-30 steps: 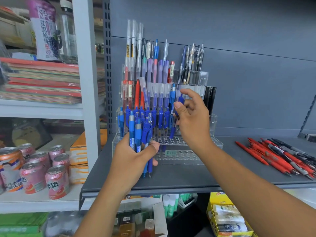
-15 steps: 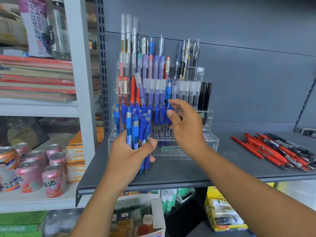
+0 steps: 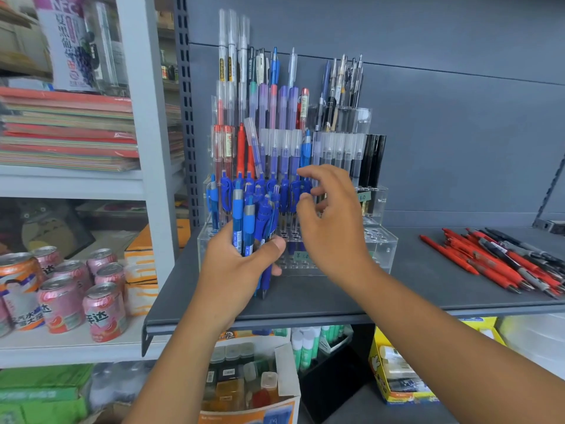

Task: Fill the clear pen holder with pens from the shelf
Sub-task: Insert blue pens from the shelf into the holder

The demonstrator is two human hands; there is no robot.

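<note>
A clear tiered pen holder [image 3: 380, 244] stands on the grey shelf [image 3: 351, 289], its back rows packed with upright pens of many colours. A row of blue pens [image 3: 286, 191] stands in a lower tier. My left hand [image 3: 235, 267] grips a bundle of blue pens [image 3: 250, 221] upright in front of the holder's left side. My right hand [image 3: 331, 221] hovers in front of the blue row, fingers spread and curled, holding nothing. Its palm hides part of the holder's middle.
A pile of loose red and black pens [image 3: 501, 261] lies on the shelf at the right. Pink and orange drink cans [image 3: 61, 295] stand on the white shelf at the left, stacked notebooks [image 3: 67, 130] above them. Boxes of goods [image 3: 250, 387] sit below the grey shelf.
My right hand has let go of the blue pen it set into the lower row and drawn back a little with fingers apart. My left hand still holds its bundle.
</note>
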